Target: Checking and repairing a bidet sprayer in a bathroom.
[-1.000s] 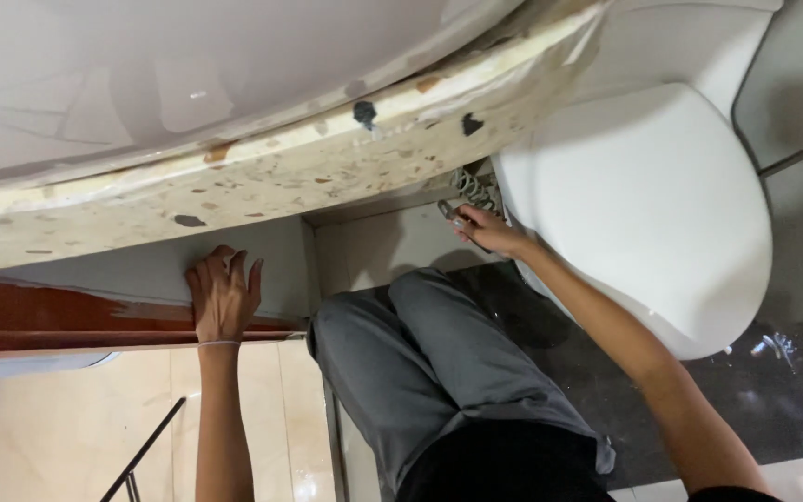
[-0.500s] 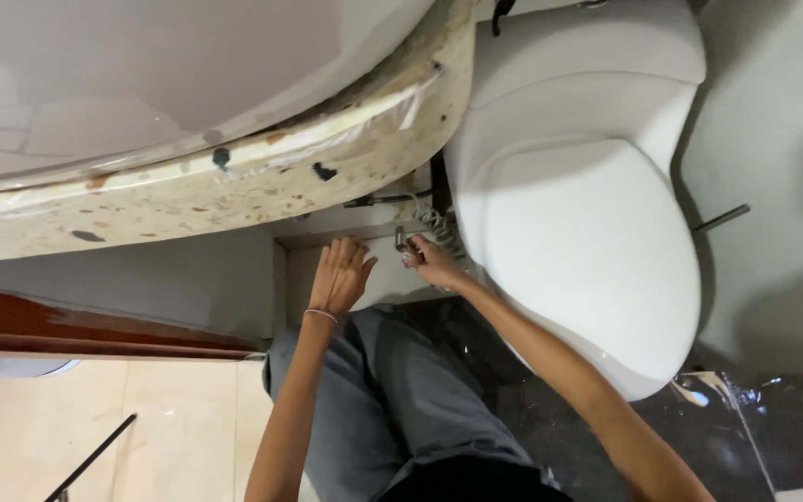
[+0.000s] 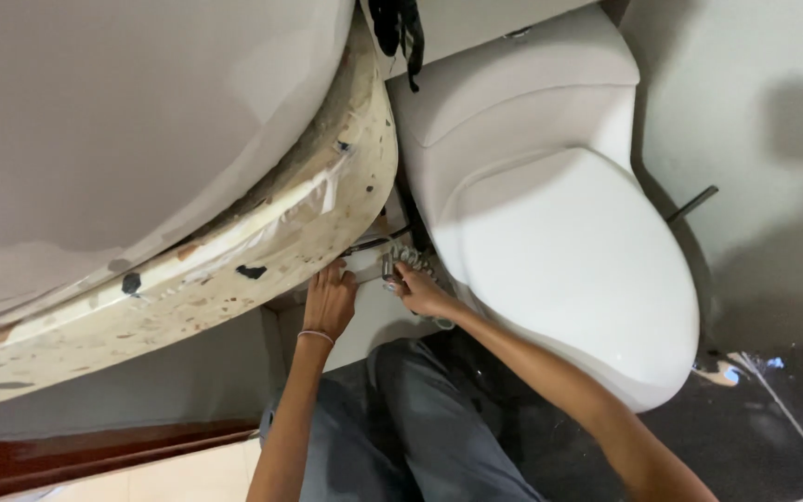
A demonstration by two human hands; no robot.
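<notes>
A person's grey-trousered leg fills the bottom centre of the view, seen from above, with dark floor to its right and a strip of red-brown wood at lower left. Two bare forearms reach up and away from the viewer.

The left hand has a thin band at the wrist. It lies palm down with fingers spread loosely, pressing against a pale panel just under the rim of the basin. Its grip holds nothing that can be seen; the fingertips are partly hidden beneath the rim.

Just beside it, the right hand is curled around a braided metal hose. Its grip is closed on the hose, with thumb and fingers wrapped about it. The hose sits in the narrow gap between the basin and the toilet, near the wall, and a thin dark line runs from it toward the basin.

The basin's underside is a speckled, stained cream edge curving across the left half of the view. The white toilet stands to the right, lid closed, its cistern farther back. A dark cloth hangs at the top, between basin and cistern.
</notes>
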